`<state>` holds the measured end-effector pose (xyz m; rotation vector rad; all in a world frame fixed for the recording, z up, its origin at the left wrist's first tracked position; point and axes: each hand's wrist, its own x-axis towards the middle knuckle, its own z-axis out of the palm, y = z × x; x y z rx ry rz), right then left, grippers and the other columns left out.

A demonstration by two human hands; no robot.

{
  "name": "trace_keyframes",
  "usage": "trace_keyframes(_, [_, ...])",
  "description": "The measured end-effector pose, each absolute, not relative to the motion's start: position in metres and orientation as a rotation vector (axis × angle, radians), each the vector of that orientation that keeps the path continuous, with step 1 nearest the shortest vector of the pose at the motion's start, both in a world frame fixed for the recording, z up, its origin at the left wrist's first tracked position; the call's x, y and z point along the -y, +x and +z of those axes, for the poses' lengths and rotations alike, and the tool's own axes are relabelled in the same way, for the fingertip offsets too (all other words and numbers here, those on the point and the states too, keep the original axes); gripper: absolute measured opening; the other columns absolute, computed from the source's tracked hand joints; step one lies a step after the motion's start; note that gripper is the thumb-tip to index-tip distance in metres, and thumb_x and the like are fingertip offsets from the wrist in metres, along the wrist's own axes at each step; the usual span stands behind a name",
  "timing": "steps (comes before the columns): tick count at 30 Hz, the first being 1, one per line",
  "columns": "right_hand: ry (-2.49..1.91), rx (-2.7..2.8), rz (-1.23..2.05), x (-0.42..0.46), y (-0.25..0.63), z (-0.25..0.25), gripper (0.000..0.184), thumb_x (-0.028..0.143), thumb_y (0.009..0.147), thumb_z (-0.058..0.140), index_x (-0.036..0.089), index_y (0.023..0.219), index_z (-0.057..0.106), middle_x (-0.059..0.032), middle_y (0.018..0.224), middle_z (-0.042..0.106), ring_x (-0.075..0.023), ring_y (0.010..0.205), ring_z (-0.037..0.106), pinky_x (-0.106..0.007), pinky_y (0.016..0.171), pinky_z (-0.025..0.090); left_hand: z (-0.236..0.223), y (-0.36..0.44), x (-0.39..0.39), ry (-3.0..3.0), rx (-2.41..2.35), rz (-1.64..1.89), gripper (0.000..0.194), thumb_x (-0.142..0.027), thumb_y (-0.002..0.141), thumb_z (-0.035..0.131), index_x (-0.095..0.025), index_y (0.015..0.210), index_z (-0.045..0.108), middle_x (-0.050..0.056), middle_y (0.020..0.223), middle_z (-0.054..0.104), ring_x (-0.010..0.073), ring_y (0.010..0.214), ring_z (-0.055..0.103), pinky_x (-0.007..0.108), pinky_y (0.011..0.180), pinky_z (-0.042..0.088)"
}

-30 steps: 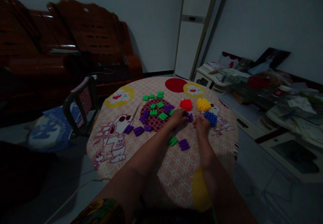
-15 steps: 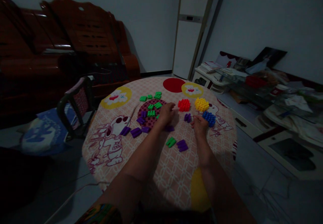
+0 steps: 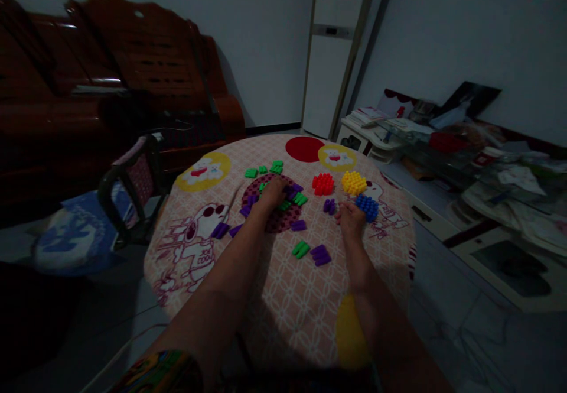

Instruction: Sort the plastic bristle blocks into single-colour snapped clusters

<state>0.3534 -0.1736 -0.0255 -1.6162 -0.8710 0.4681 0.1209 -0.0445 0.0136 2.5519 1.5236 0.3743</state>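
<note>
My left hand is over the round dark-red patch of the cloth, among green blocks and purple blocks. Its fingers bend down and are mostly hidden behind the back of the hand, so their grip does not show. My right hand rests at the right with its fingers curled together; what is in them is too small to make out. Just left of its fingertips lies a small purple block. A cluster of blue knobbed pieces sits against its right side.
Red and yellow clusters stand behind my right hand. Nearer me lie a green block and a purple block on the round cloth-covered table. A chair stands left; a cluttered cabinet stands right.
My left hand has moved left, from beside the red cluster to over the dark-red patch. A purple block and a green block now show just right of it. My right hand has stayed in place.
</note>
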Motion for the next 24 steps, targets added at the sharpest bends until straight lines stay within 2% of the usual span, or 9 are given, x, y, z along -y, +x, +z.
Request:
trace_keyframes(5, [-1.619,0.873,0.477,0.174,0.354,-0.027,0.037,0.048,0.076,0.054,0.017,0.087,0.072,0.0029,0.053,0.06,-0.0145,0.045,0.053,-0.024,0.044,0.039,0.021,0.119,0.053,2.327,-1.636,0.668,0.028,-0.021,0.083,0.067,-0.013,0.109,0.071,0.016,0.118,0.07,0.0298,0.112,0.063,0.04,0.1,0.05])
trace_keyframes(8, [-1.611,0.852,0.495,0.175,0.353,-0.025,0.037,0.046,0.076,0.056,0.017,0.09,0.073,0.0026,0.052,0.061,-0.0151,0.044,0.054,-0.024,0.043,0.039,0.029,0.13,0.064,2.193,-1.476,0.829,0.027,-0.024,0.081,0.069,-0.014,0.107,0.072,0.012,0.11,0.074,0.0251,0.101,0.067,0.036,0.093,0.052])
trace_keyframes(14, [-1.592,0.821,0.506,0.175,0.351,-0.022,0.034,0.045,0.075,0.057,0.017,0.088,0.072,0.0031,0.05,0.059,-0.0151,0.043,0.053,-0.024,0.043,0.039,0.025,0.175,0.092,2.05,-1.022,0.76,0.024,-0.017,0.075,0.072,-0.014,0.098,0.072,0.007,0.094,0.076,0.0173,0.081,0.069,0.027,0.075,0.053])
trace_keyframes(19, [-1.584,0.844,0.509,0.176,0.352,-0.023,0.034,0.047,0.075,0.057,0.017,0.085,0.07,0.0031,0.051,0.06,-0.0147,0.043,0.054,-0.024,0.043,0.039,0.011,0.195,0.099,2.094,-1.018,0.725,0.021,-0.015,0.072,0.075,-0.013,0.092,0.072,0.006,0.088,0.075,0.0174,0.078,0.069,0.027,0.072,0.052])
trace_keyframes(24, [-1.618,0.855,0.488,0.176,0.352,-0.021,0.036,0.048,0.076,0.055,0.017,0.084,0.071,0.0024,0.051,0.06,-0.0147,0.044,0.053,-0.024,0.044,0.039,0.006,0.199,0.097,2.113,-1.009,0.715,0.023,-0.016,0.073,0.074,-0.015,0.096,0.072,0.004,0.09,0.075,0.0166,0.079,0.069,0.026,0.073,0.053])
